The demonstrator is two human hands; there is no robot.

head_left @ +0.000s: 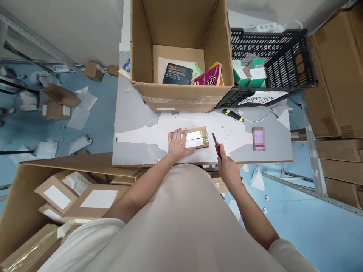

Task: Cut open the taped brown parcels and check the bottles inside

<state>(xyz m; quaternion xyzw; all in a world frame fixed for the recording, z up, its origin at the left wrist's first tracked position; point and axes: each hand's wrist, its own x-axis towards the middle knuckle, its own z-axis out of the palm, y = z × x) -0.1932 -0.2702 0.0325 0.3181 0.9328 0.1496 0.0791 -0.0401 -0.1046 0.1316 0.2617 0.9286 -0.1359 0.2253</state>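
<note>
A small cardboard parcel (205, 136) with a white label and clear tape lies on the white-topped table. Across its left end rests my left hand (177, 145), fingers over the far side and thumb by the near edge, holding it against the tabletop. My right hand (228, 169) is closed round a red and black utility knife (217, 147), just right of the parcel. The knife's blade points up and away, apart from the cardboard.
An open carton (181, 92) holding several books stands behind the parcel, beside a black plastic crate (283, 64) with green boxes. A yellow and black cutter (233, 115) and a blurred pink item (258, 139) lie on the table (136, 113). Lower left, a large box (70, 161) contains parcels.
</note>
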